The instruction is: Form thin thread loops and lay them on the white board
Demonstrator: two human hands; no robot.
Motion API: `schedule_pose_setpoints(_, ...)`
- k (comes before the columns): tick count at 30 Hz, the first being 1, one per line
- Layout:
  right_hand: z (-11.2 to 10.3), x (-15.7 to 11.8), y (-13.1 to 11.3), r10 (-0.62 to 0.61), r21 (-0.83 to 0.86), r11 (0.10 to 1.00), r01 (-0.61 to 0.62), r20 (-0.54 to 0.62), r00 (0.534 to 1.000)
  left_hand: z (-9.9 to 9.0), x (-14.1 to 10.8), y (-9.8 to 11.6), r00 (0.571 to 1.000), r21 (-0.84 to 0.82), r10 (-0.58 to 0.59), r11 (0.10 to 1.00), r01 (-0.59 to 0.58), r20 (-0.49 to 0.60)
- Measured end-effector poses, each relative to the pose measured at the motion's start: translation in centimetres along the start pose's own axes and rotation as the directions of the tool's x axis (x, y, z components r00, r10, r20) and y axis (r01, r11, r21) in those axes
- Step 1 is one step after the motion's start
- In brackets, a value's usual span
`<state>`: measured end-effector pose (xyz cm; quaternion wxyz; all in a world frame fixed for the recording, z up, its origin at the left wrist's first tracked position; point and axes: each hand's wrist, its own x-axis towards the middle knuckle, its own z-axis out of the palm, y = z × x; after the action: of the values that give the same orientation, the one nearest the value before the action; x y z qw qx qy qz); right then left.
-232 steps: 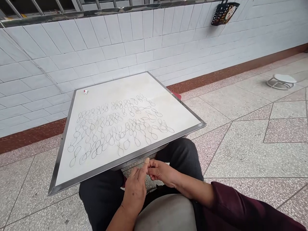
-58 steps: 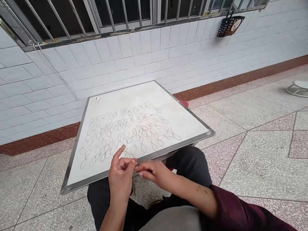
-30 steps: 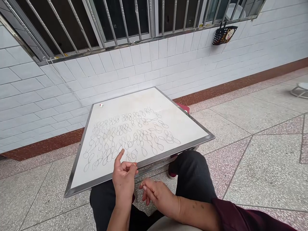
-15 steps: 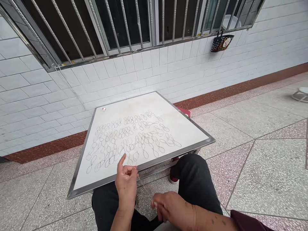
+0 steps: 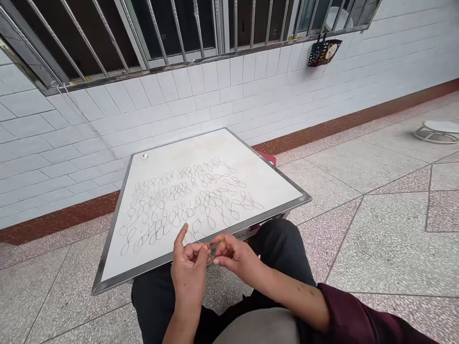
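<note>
Thin dark wire loops [image 5: 181, 219], many twisted into figure eights, lie in rough rows on a white board [image 5: 215, 143] with a grey metal frame. At the board's near edge my left hand [image 5: 190, 267] pinches a thin wire between thumb and fingers, its index finger pointing up. My right hand [image 5: 234, 258] is close beside it on the right, thumb and fingers bent together around the same thin wire. The wire between the hands is fine and partly hidden by the fingers.
A small white and red item [image 5: 145, 156] sits at the board's far left corner. Behind stands a white tiled wall with a barred window and a hanging dark bag [image 5: 323, 51]. My knees are under the board's near edge. A white round stool [image 5: 438, 128] stands at right.
My right hand has risen from near my lap to beside my left hand and taken hold of the wire. My left hand keeps its pinch. The view has shifted slightly.
</note>
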<state>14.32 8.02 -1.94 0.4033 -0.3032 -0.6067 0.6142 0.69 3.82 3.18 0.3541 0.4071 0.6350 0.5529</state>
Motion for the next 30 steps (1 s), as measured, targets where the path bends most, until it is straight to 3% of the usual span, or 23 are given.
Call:
schedule_pose_setpoints(4,0.0,-0.5,0.3,0.008,0.034,0.999,-0.007,-0.009,1.000,-0.1,0.2,0.0,1.000,0.001,-0.004,1.000,0.004,0.023)
schedule_pose_setpoints(8,-0.2,0.1,-0.9,-0.099,-0.166,0.983,0.077,-0.133,0.986,0.4,-0.1,-0.2,0.998,0.162,0.066,0.984,-0.069,0.023)
schedule_pose_setpoints(11,-0.6,0.9,-1.4,-0.143,-0.252,0.962,0.105,-0.138,0.980,0.9,-0.8,-0.2,0.987,0.249,0.145,0.956,-0.157,0.066)
schedule_pose_setpoints(14,-1.1,1.3,-1.4,-0.072,-0.136,0.989,0.062,-0.075,0.995,1.1,-1.1,-0.3,0.981,0.235,0.145,0.957,-0.171,0.125)
schedule_pose_setpoints(18,-1.7,1.3,-1.2,0.048,0.074,0.996,-0.050,0.019,0.999,1.0,-0.9,-0.5,0.988,0.143,0.047,0.987,-0.067,0.144)
schedule_pose_setpoints(23,-2.2,1.6,-1.3,0.021,0.172,0.985,-0.032,0.068,0.997,1.2,-0.5,-0.6,0.983,-0.034,-0.024,0.999,0.031,0.182)
schedule_pose_setpoints(27,-2.3,1.9,-1.3,0.040,0.328,0.940,-0.093,0.166,0.985,1.2,-0.7,-0.2,0.970,-0.083,-0.075,0.992,0.096,0.232)
schedule_pose_setpoints(30,-2.4,2.0,-1.2,0.049,0.345,0.932,-0.112,0.185,0.981,1.2,-0.8,-0.2,0.960,-0.101,-0.095,0.987,0.125,0.263)
